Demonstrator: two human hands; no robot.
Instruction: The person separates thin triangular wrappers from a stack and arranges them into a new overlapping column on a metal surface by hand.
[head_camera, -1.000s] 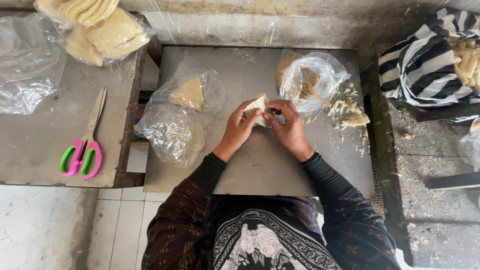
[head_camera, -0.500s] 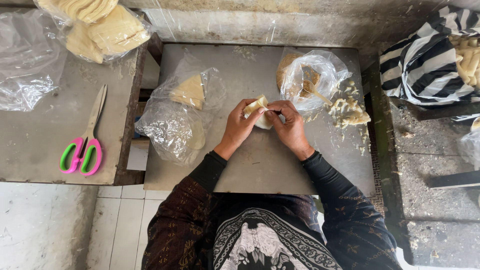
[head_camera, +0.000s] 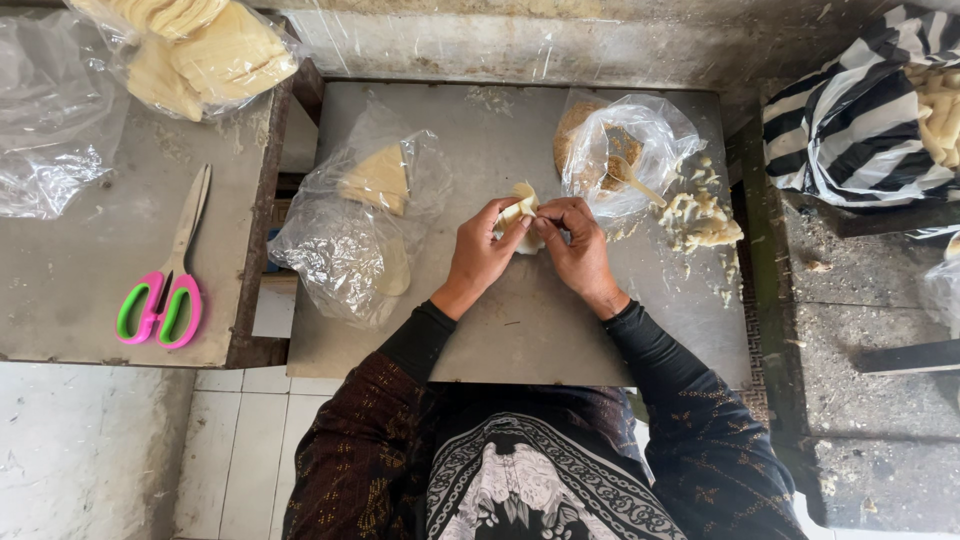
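Pale yellow, a small folded piece of thin dough wrapper (head_camera: 521, 213) is being pinched between both hands above the middle of the grey metal worktop (head_camera: 520, 330). The left hand (head_camera: 484, 252) is closing its thumb and fingertips on the wrapper's near left edge, a narrow grip holding the piece, while the right hand (head_camera: 578, 245) is pressing its curled fingers on the right edge in the same tight pinch. Just beyond the right hand, a clear plastic bag of brown filling (head_camera: 620, 150) is lying open with a light spoon (head_camera: 632, 181) resting in it, and a loose heap of pale folded pieces (head_camera: 697, 218) is sitting to its right. Left of the hands, a crumpled clear bag holding triangular yellow sheets (head_camera: 370, 215) is lying flat. On the neighbouring grey worktop (head_camera: 80, 290), pink and green handled scissors (head_camera: 165, 290) are lying well apart from the hands.
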